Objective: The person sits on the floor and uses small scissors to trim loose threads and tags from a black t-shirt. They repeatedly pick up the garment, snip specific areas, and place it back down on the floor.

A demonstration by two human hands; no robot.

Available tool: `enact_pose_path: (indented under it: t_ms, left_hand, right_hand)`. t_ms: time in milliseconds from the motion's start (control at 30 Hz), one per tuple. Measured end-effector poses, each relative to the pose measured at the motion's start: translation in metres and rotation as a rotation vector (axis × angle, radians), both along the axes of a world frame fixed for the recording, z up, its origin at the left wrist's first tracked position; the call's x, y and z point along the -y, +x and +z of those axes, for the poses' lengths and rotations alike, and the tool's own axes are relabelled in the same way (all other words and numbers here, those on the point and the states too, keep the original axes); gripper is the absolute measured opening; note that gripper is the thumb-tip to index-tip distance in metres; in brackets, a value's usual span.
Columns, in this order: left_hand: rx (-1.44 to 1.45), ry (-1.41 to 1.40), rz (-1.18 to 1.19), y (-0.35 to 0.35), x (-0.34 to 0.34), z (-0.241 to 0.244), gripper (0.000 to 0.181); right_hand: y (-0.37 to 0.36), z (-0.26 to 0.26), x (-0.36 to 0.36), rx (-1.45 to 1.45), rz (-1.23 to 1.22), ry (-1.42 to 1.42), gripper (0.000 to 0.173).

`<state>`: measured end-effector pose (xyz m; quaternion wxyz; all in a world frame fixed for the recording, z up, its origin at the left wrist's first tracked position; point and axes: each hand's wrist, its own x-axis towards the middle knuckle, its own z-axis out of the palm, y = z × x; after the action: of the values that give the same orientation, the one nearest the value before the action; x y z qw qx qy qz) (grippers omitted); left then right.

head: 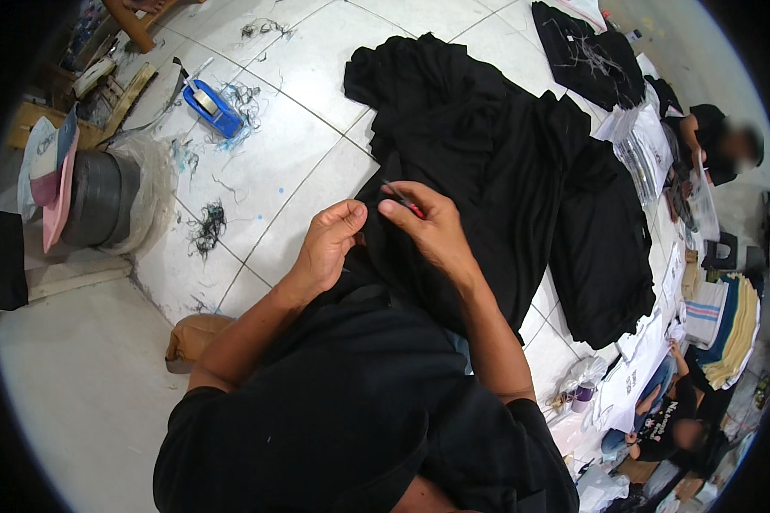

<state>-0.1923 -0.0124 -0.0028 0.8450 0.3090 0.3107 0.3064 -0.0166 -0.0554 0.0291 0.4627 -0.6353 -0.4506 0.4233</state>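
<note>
Black cloth [462, 160] lies in a loose heap in front of me and runs down over my lap. My left hand [328, 243] pinches the near left edge of this cloth, thumb on top; the other fingertips are partly hidden. Just to its right, my right hand [431, 224] holds a small pair of thread snips [416, 208] with a red part showing and a thin blade pointing up and left. The blade tip sits over the black cloth. Beside the heap, to the right, rests a folded pile of black garments [600, 256].
On the tiled floor at left are a blue tape dispenser [213, 109] and clumps of thread clippings [208, 227]. A dark round container [99, 199] stands farther left. At right, a person [712, 141] sits by packed white garments [641, 147]; another person [674, 410] handles white shirts [629, 385].
</note>
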Motion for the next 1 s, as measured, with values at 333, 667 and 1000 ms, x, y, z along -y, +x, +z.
enact_pose_path:
  t_ms: [333,667,1000]
  left_hand:
    - [-0.024,0.000,0.000,-0.014,-0.004,-0.005,0.022]
    - [-0.108,0.132,0.050,-0.019,-0.002,-0.010,0.012]
    - [-0.838,1.236,0.224,-0.032,-0.009,-0.003,0.024]
  right_hand:
    - [-0.010,0.037,-0.050,-0.372,-0.036,0.099,0.013]
    - [0.004,-0.001,-0.030,0.126,0.200,-0.034,0.040]
    - [0.003,-0.005,0.016,0.470,0.027,0.480,0.033]
